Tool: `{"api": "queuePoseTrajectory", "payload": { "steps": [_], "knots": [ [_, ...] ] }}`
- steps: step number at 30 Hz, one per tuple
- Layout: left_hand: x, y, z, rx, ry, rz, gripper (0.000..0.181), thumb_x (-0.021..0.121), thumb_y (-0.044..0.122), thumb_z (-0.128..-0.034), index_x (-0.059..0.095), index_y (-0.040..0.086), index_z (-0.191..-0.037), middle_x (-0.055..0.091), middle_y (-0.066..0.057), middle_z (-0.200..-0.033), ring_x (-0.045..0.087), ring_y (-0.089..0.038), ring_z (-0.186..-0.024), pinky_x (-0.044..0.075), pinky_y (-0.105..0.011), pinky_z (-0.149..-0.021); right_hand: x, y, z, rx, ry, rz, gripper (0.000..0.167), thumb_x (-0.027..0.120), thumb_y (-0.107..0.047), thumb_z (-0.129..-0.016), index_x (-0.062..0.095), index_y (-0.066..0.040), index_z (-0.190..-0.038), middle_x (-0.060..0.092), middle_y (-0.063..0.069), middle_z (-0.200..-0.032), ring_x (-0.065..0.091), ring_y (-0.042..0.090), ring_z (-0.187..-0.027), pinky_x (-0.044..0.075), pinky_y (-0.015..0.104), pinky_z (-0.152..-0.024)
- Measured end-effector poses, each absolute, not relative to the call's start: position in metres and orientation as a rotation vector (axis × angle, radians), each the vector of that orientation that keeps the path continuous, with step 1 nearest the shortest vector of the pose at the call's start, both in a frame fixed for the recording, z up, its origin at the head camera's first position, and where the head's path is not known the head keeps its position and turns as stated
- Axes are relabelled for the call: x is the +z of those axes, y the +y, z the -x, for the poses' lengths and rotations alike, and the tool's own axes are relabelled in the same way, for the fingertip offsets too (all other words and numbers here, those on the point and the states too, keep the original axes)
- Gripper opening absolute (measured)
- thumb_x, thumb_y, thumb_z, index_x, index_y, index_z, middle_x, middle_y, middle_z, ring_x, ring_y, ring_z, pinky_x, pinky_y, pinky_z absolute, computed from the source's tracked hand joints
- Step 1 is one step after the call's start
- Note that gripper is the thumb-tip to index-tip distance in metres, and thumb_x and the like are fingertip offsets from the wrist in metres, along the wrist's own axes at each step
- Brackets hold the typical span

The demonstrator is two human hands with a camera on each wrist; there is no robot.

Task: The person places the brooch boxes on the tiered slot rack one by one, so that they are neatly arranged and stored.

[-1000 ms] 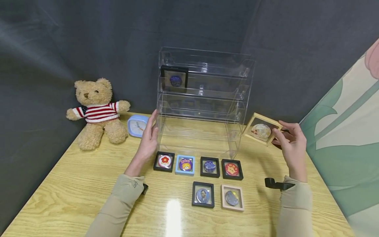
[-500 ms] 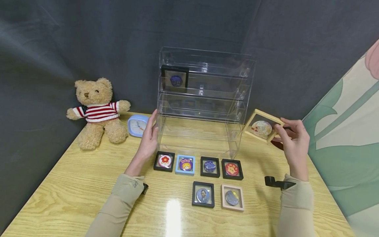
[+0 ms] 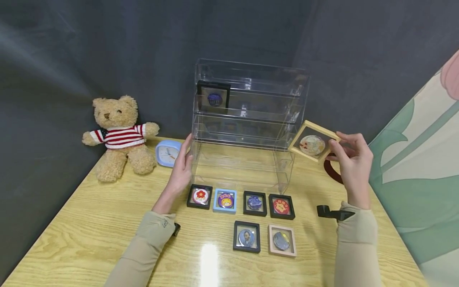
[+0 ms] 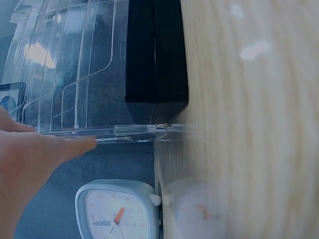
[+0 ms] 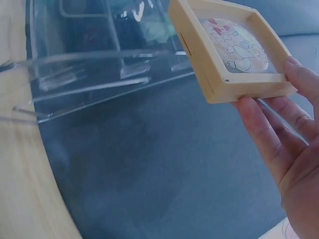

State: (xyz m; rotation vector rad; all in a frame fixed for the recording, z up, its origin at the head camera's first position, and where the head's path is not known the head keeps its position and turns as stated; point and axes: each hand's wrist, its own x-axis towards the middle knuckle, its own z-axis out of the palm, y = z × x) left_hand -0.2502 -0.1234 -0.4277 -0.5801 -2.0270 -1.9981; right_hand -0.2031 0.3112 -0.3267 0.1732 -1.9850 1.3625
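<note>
A clear acrylic tiered rack [image 3: 244,131] stands on the table, with a black display frame [image 3: 214,97] holding a dark blue badge at the left of an upper tier. My left hand [image 3: 181,169] rests along the rack's left side with fingers straight, also in the left wrist view. My right hand [image 3: 353,163] pinches a pale yellow display frame [image 3: 312,141] by its right edge, thumb on the front face. That frame is tilted in the air beside the rack's right side. Its round badge shows a light drawing with red spots in the right wrist view.
In front of the rack lie several framed badges, among them a blue frame [image 3: 224,201], a black frame [image 3: 246,236] and a pink frame [image 3: 282,240]. A teddy bear [image 3: 118,139] and a blue clock [image 3: 167,153] stand at left. Dark cloth [image 3: 143,48] hangs behind.
My right hand has lifted the pale yellow frame and brought it slightly left, closer to the rack's right side. My left hand stays against the rack.
</note>
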Motion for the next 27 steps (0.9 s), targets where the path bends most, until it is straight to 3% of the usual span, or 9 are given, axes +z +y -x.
{"api": "queuePoseTrajectory", "payload": {
  "steps": [6,18,27],
  "knots": [
    [-0.428,-0.123,0.251,-2.008,-2.007,0.586,0.066,0.03,-0.014,-0.1088,0.018,0.005,-0.171,0.015,-0.019,-0.176,0.023,-0.049,-0.157,0.023,-0.05,-0.131,-0.314,0.299,0.213,1.331,-1.974,-0.204,0.023,0.073,-0.009,-0.102,0.071,0.004,-0.121,0.067,0.0,-0.106,0.074,0.002,-0.072,0.064,0.018,-0.065],
    [-0.427,-0.123,0.25,-2.004,-2.013,0.579,0.066,0.03,-0.014,-0.1088,0.019,0.004,-0.171,0.016,-0.02,-0.176,0.023,-0.047,-0.158,0.022,-0.049,-0.132,-0.292,0.266,0.241,1.303,-1.941,-0.221,0.022,0.076,-0.012,-0.101,0.074,-0.003,-0.121,0.076,-0.008,-0.102,0.075,0.006,-0.091,0.064,0.017,-0.072],
    [-0.428,-0.123,0.251,-2.007,-2.014,0.582,0.067,0.03,-0.015,-0.108,0.018,0.005,-0.171,0.017,-0.019,-0.176,0.024,-0.047,-0.158,0.024,-0.047,-0.132,-0.275,0.246,0.262,1.288,-1.928,-0.242,0.023,0.078,-0.017,-0.098,0.076,-0.004,-0.118,0.078,-0.001,-0.106,0.075,0.005,-0.092,0.064,0.017,-0.074]
  ]
}}
